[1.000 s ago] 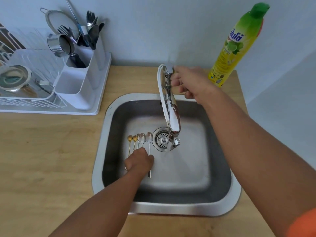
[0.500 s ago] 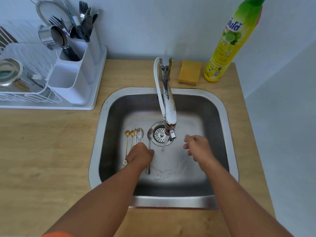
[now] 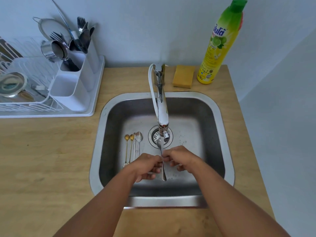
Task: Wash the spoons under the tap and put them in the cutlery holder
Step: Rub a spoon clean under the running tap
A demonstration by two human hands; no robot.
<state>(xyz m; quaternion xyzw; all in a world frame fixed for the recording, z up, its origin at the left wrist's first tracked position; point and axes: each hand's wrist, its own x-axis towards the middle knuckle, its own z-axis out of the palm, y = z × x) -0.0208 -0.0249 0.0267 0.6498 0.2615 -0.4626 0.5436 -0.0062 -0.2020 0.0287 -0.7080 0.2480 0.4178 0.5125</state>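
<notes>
A silver spoon is held over the steel sink with its bowl under the running tap. My left hand grips its handle from the left, and my right hand pinches the handle from the right. Several more spoons, two gold and the others silver, lie side by side on the sink floor to the left of the drain. The white cutlery holder stands at the back left on the drying rack, with forks and spoons in its rear compartment.
A white dish rack with a strainer, a metal cup and a bowl fills the left of the wooden counter. Behind the sink lie a yellow sponge and a tall yellow-green dish soap bottle.
My right hand left the tap handle and came down into the sink. Water now runs. My left hand lifted one silver spoon off the sink floor and both hands now hold it under the stream.
</notes>
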